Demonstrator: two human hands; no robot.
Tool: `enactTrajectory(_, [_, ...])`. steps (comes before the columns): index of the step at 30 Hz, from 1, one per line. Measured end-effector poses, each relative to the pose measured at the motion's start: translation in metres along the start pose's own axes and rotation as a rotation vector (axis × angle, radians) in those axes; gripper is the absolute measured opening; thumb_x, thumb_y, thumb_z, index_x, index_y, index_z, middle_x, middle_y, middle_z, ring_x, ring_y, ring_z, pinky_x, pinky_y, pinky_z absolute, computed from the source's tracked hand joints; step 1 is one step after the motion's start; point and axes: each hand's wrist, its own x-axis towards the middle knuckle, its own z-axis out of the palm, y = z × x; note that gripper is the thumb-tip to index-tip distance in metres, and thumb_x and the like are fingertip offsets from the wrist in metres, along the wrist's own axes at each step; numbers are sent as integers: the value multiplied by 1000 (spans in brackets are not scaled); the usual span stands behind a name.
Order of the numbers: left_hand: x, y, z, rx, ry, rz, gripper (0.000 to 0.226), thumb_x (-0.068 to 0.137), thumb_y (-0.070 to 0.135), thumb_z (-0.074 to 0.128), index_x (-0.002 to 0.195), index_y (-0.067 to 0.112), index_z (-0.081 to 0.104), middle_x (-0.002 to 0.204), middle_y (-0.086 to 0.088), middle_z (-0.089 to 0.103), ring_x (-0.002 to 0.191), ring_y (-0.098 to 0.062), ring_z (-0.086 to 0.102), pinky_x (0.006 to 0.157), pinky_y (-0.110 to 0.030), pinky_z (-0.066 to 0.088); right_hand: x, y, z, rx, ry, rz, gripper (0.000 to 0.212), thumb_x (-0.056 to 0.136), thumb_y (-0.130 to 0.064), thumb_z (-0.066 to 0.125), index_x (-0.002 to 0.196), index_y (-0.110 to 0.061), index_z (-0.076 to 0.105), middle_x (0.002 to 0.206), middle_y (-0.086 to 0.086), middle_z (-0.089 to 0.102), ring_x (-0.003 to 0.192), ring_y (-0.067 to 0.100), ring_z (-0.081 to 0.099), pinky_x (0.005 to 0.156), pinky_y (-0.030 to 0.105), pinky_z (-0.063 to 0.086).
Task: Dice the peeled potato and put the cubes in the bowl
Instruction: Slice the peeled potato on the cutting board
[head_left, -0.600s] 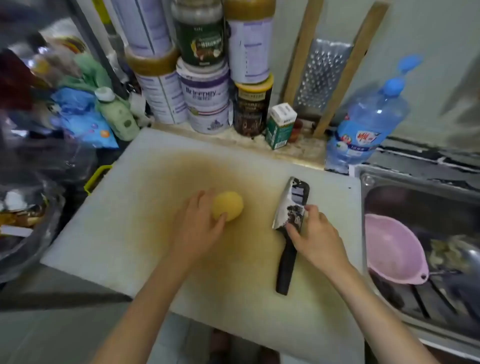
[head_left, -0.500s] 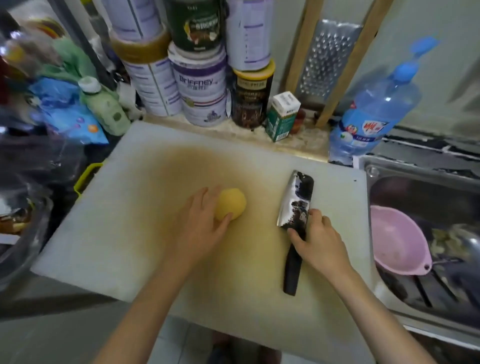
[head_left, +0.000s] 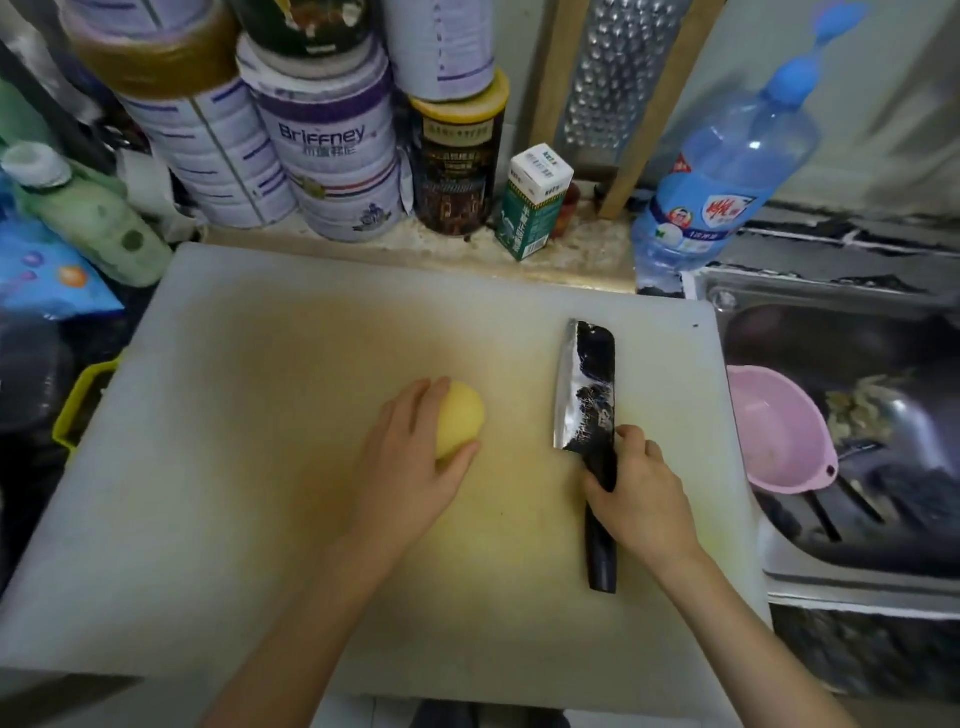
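Note:
A peeled yellow potato (head_left: 460, 421) lies whole near the middle of the white, yellow-stained cutting board (head_left: 234, 493). My left hand (head_left: 410, 457) cups it from the left, fingers over the top and thumb under its near side. To its right a dark cleaver (head_left: 587, 389) lies flat on the board, blade pointing away. My right hand (head_left: 639, 493) curls its fingers round the black handle just behind the blade. A pink bowl (head_left: 774, 436) sits tilted in the sink on the right.
Stacked tins (head_left: 332, 156), a dark jar (head_left: 457, 161) and a small green carton (head_left: 537, 202) line the back edge. A metal grater (head_left: 623, 78) leans on the wall. A blue water bottle (head_left: 722, 171) stands by the steel sink (head_left: 831, 587). A green bottle (head_left: 88, 218) lies at left.
The view has shifted closer and lower over the board. My right hand has closed further round the cleaver's handle. My left hand stays on the potato.

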Motion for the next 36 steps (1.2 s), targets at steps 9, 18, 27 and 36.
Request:
enactTrajectory(9, [3,2,0,29,-10,10,66,77,28,76,134,8,49,128,-15,54,114,-36,53,91,-43,49,4,1,-1,160,7,53,25,78,-25,65,91,-9,52,86,5,59,82,28,55,65,31,39])
enactTrajectory(18, [-2,0,1,5,-3,8,63,69,25,76,126,13,52,124,-7,54,110,-29,51,87,-36,46,-9,-2,-19,705,-133,-41,9,93,-5,51,93,-14,48,73,9,64,44,15,51,45,30,47])
enactTrajectory(27, [-28,-7,-5,-86,12,-136,66,77,33,74,134,23,43,134,3,45,118,-15,42,90,-21,32,-4,-25,-39,664,-341,-396,15,98,-22,43,88,-16,53,65,1,60,42,13,47,43,27,43])
enactTrajectory(36, [-35,23,17,-92,157,-305,62,90,46,55,143,25,32,142,10,31,128,-3,28,104,-18,24,36,-30,-46,547,-577,-628,25,94,-37,39,98,-22,58,63,4,57,45,18,47,46,41,42])
